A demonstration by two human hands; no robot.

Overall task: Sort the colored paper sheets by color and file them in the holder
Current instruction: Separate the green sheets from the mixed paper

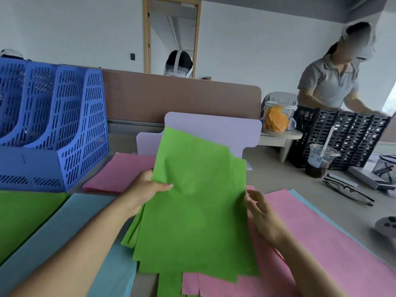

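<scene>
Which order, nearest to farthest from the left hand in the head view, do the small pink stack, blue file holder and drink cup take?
1. The small pink stack, left of the left hand.
2. The blue file holder, farther left.
3. The drink cup, far right.

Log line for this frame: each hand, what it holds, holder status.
left hand: pinches green paper sheets, left edge | right hand: touches their right edge | blue perforated plastic file holder: untouched, at left
</scene>
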